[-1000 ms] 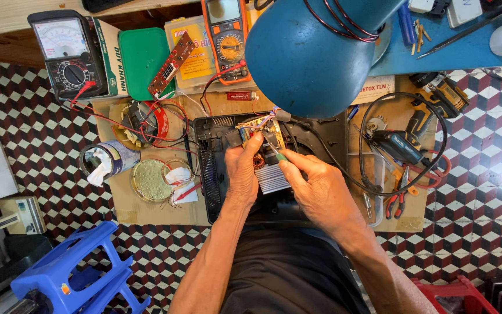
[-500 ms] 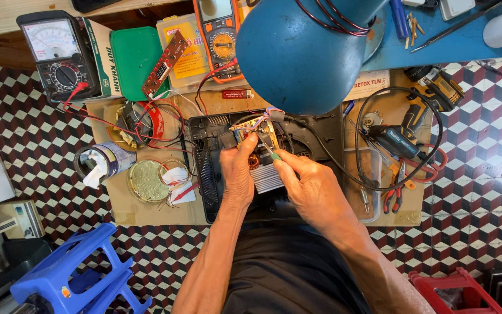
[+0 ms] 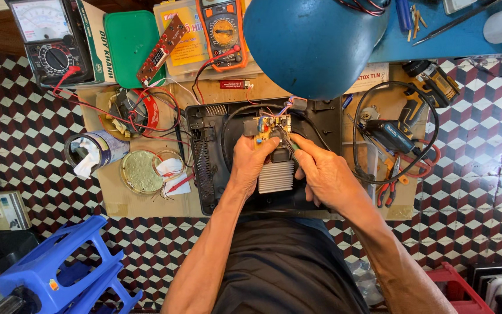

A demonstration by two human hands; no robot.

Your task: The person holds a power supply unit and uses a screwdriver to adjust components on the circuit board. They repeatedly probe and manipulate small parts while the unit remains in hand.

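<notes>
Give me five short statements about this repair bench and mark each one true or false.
1. The left hand holds a small circuit board over the open black casing. True.
2. The right hand is empty and lies flat on the bench. False: its fingers grip a thin dark tool whose tip meets the board.
3. A blue lamp shade hangs over the far side of the casing. True.
4. The orange multimeter lies near the person's right elbow. False: it lies at the far edge, beyond the casing.
5. A ribbed silver heat sink sits between the two hands. True.
</notes>
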